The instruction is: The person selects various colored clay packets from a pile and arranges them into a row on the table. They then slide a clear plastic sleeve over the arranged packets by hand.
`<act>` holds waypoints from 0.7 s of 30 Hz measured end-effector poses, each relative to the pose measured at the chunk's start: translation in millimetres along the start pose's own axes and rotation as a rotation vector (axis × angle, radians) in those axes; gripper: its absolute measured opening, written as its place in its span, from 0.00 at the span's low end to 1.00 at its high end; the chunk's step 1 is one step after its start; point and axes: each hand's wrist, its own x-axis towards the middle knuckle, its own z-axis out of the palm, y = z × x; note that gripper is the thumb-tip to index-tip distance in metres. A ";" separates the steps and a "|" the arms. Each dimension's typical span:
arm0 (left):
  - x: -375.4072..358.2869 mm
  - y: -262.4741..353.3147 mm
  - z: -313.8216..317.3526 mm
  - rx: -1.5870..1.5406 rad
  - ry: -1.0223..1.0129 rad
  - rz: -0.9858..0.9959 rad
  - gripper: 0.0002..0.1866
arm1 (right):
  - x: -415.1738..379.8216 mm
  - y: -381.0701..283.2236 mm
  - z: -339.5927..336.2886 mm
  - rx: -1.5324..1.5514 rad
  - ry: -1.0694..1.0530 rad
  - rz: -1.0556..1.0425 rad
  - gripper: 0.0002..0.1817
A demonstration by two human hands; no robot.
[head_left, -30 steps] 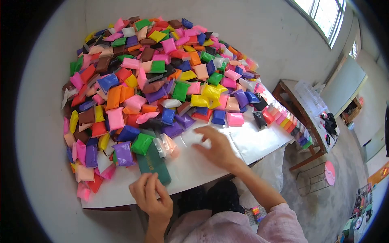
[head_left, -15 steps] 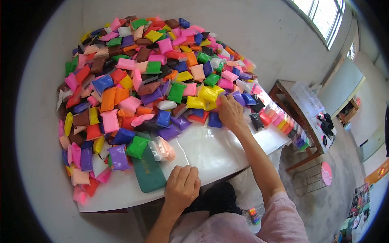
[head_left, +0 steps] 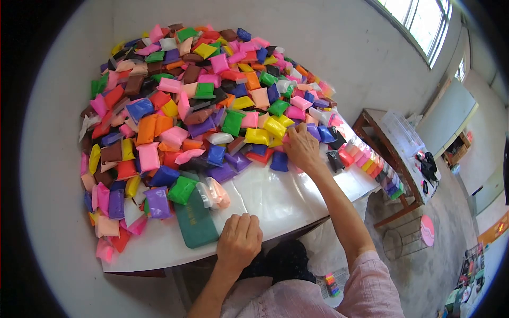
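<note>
A wooden desk [head_left: 376, 122] carries a clear plastic crate [head_left: 398, 129] along its far edge and a black bundle [head_left: 428, 166] near its lower-right corner. A pink-topped wire stool [head_left: 427, 230] stands near it on the concrete floor [head_left: 449, 204].

No readable text on coloured packets [head_left: 200, 126] or elsewhere; faint gold marks [head_left: 192, 214] on green case [head_left: 197, 229], near left, perhaps lettering, too blurred.
</note>
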 end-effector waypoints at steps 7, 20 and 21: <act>0.9 0.5 1.2 0.007 0.008 -0.008 0.10 | 6.9 4.6 -8.0 0.007 -0.135 -0.011 0.22; 1.5 1.0 0.7 0.015 0.016 -0.015 0.10 | 12.4 16.2 -26.5 0.466 0.121 0.100 0.19; 1.3 0.4 0.9 0.010 0.012 -0.017 0.10 | 10.3 16.8 -31.2 0.457 0.183 0.087 0.18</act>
